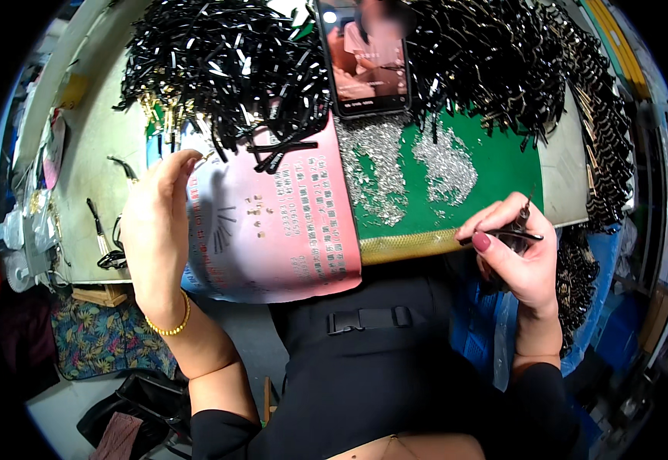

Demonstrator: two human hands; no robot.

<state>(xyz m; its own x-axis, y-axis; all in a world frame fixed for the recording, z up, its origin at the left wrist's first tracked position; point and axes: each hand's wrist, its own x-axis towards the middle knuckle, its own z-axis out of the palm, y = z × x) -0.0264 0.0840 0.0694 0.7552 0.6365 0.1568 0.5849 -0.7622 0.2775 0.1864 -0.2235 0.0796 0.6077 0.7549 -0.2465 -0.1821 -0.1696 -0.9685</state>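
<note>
My left hand (157, 215) is raised over the left edge of a pink and blue printed mat (296, 264). Its thumb and fingertips pinch together beside a black heap, and what lies between them is too small to make out. In front of me on the right, my right hand (522, 257) is closed round a dark hand tool (519, 230) with a thin tip pointing up. A slim black bar crosses under its thumb. Glossy black eyeglass temples (234, 69) are heaped at the far left. A few small gold-coloured parts (259, 207) lie on the printed mat.
Two spreads of tiny silver metal parts (447, 165) lie on a green mat (503, 172). A phone (368, 69) stands at the back between the left heap and another heap of black temples (487, 69). A yellowish strip (411, 247) edges the table near me.
</note>
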